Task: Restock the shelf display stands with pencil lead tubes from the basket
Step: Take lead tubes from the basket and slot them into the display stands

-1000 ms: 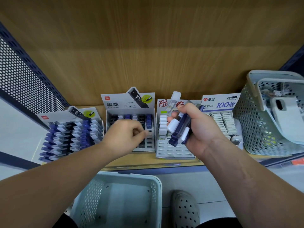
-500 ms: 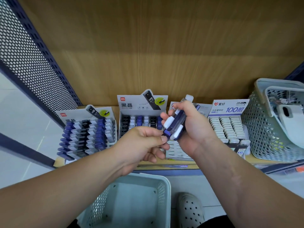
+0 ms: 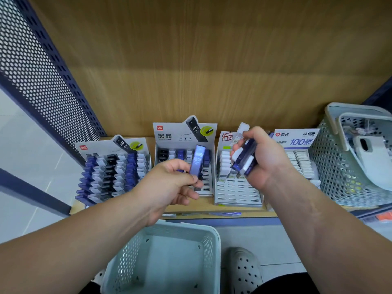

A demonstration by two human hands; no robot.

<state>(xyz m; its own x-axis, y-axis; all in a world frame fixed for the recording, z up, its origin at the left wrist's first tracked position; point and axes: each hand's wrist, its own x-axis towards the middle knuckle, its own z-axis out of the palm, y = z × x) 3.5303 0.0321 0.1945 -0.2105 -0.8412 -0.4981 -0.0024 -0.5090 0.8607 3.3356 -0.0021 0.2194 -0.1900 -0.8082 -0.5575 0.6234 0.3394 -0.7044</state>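
One tube lighter, grips the tube bundle (image 3: 244,161) with right hand (image 3: 268,164), now pinches the freed blue tube (image 3: 197,159) with left hand (image 3: 169,187) at its nine o'clock.

Display stands (image 3: 184,134) abreast on shelf (image 3: 205,206), basket (image 3: 331,166) at right

The left hand (image 3: 169,185) now pinches one blue tube (image 3: 197,160) upright. It is clear of the bundle (image 3: 244,161) in the right hand (image 3: 270,164).
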